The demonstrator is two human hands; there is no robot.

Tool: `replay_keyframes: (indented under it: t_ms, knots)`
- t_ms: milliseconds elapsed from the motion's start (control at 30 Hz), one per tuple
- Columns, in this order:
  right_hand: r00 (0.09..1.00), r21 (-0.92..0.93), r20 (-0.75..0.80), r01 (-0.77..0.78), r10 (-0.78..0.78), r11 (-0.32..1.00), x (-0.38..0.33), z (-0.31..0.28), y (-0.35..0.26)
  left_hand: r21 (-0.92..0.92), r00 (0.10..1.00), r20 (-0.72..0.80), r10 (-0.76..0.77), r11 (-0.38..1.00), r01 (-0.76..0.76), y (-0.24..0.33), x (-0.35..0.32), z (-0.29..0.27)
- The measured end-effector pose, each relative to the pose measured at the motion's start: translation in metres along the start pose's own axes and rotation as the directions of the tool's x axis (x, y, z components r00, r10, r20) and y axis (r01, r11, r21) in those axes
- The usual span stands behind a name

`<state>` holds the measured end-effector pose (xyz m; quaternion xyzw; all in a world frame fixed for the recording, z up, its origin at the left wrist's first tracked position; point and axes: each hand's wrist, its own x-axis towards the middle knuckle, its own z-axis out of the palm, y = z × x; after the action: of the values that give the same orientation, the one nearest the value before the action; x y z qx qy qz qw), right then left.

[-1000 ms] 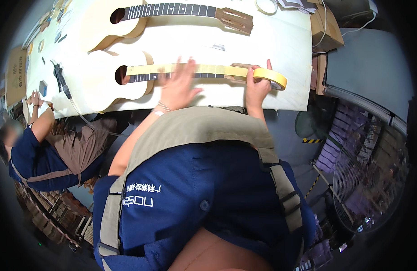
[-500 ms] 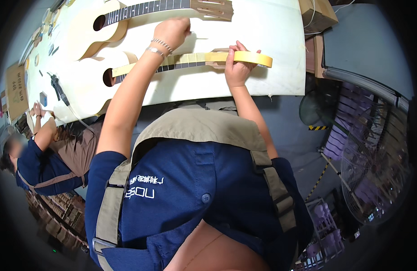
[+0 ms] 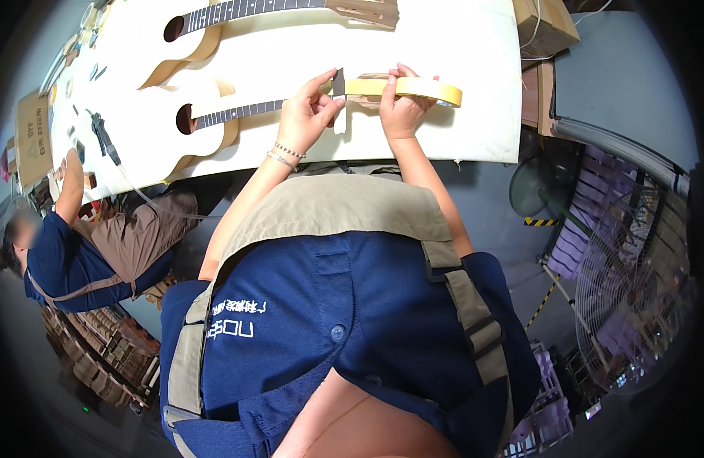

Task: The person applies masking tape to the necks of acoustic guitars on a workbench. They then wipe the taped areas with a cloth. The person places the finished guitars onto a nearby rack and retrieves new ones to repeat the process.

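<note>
My left hand [image 3: 307, 118] is closed at the nut end of the nearer ukulele's fretboard [image 3: 241, 113]. Its fingers pinch a dark flat piece [image 3: 339, 82] standing across the neck, and a pale narrow end shows below the thumb. My right hand [image 3: 406, 109] grips a roll of yellow tape [image 3: 447, 93] over the headstock, which is partly hidden. From the roll, a yellow strip [image 3: 359, 86] runs left to the dark piece. The ukulele's pale body [image 3: 153, 126], with its round sound hole, lies to the left on the white table [image 3: 474, 46].
A second pale ukulele [image 3: 149, 46] lies farther back. Left are a black corded tool [image 3: 104, 141], a cardboard box [image 3: 33, 137] and a co-worker [image 3: 100, 244]. A carton [image 3: 546, 27] stands at the far right; a large fan [image 3: 619, 298] stands to the right.
My left hand has come down and right from above the neck to the nut, now with the dark piece. The yellow strip along the fretboard no longer shows there. My right hand stays at the headstock.
</note>
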<state>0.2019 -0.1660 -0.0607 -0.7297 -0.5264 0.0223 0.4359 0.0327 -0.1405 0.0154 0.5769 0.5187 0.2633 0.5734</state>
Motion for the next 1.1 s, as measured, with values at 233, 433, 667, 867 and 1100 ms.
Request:
replay_keyframes:
  t_ms: [233, 433, 667, 867, 1100]
  knots:
    - [1.0, 0.016, -0.003, 0.013, -0.013, 1.0, 0.001, -0.002, -0.006, 0.052, 0.999, -0.019, -0.049, 0.997, 0.05, 0.002, 0.004, 0.002]
    - [0.664, 0.421, 0.155, 0.625, -0.731, 0.657, -0.012, -0.058, -0.08, 0.177, 0.991, -0.077, 0.108, 0.98, -0.093, -0.019, 0.005, 0.0]
    - [0.953, 0.859, 0.249, -0.3, 0.175, 0.414, 0.005, -0.056, -0.084, 0.419, 0.863, 0.128, 0.488, 0.763, -0.493, -0.029, -0.027, -0.033]
    - [0.944, 0.896, 0.303, -0.328, 0.128, 0.299, -0.001, -0.056, -0.107, -0.558, 0.984, 0.05, -0.173, 0.812, 0.171, 0.016, -0.034, -0.008]
    - [0.721, 0.522, 0.662, -0.249, 0.204, -0.816, 0.021, -0.084, -0.032, -0.349, 0.95, -0.312, -0.006, 0.931, -0.108, -0.023, -0.051, -0.116]
